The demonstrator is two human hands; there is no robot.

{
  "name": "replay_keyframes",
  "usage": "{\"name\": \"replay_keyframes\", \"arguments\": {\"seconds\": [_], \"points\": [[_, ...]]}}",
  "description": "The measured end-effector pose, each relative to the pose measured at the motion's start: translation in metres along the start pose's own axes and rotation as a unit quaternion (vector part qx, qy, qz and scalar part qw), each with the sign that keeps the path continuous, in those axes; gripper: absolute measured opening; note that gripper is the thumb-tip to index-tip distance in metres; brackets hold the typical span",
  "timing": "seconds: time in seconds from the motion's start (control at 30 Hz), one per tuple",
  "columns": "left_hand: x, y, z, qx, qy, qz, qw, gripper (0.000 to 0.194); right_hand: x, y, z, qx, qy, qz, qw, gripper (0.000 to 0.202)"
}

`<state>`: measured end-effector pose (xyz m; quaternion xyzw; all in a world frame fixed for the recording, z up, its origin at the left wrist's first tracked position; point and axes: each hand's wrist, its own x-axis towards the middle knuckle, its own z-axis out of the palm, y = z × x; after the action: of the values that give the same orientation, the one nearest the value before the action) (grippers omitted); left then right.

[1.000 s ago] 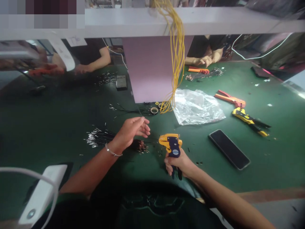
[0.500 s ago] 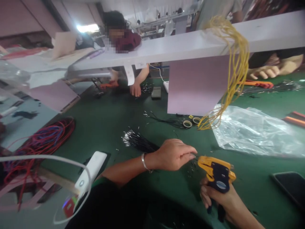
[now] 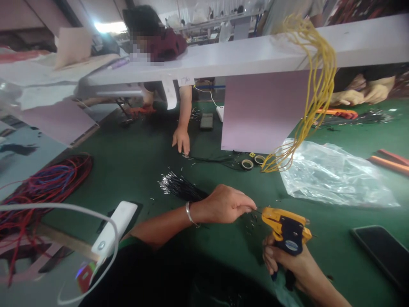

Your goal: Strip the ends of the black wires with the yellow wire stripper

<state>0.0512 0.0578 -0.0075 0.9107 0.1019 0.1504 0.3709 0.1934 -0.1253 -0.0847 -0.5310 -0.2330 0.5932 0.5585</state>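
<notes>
My left hand (image 3: 225, 204), with a bracelet at its wrist, pinches a thin black wire (image 3: 258, 210) whose end is at the jaws of a yellow and black wire stripper (image 3: 286, 228). The stripper's handles are wrapped by the fingers of my right hand (image 3: 284, 258). A bundle of black wires with shiny tips (image 3: 182, 186) lies behind my left forearm on the green table (image 3: 137, 162). Small bits are scattered on the table below the wire.
Yellow wires (image 3: 319, 85) hang from a white shelf (image 3: 249, 55). Around are a clear plastic bag (image 3: 332, 175), a phone (image 3: 380, 251), tape rolls (image 3: 247, 164), red and blue wire coils (image 3: 64, 175) and a white power bank (image 3: 116, 226). Another person's hand (image 3: 181, 138) touches the far wires.
The other person's hand has reached forward to the far black wires. The view has shifted slightly. My left hand and my right hand keep their holds on the wire and the stripper.
</notes>
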Motion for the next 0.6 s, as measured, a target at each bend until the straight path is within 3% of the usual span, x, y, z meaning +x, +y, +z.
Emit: {"name": "replay_keyframes", "arguments": {"seconds": [0.2,0.47,0.6], "points": [[0.0011,-0.0051,0.0023,-0.033,0.004,-0.005,0.999,0.016,0.0005,0.001,-0.0001,0.011,-0.014,-0.006,1.0,0.029],[0.0027,-0.0068,0.0027,0.001,-0.018,-0.049,0.999,0.015,0.0018,-0.0013,0.0001,0.052,-0.028,-0.015,0.998,0.029],[0.0021,-0.0091,0.003,0.011,-0.003,-0.05,0.999,0.015,0.0033,-0.0003,-0.0021,0.042,-0.03,-0.024,0.998,0.029]]}}
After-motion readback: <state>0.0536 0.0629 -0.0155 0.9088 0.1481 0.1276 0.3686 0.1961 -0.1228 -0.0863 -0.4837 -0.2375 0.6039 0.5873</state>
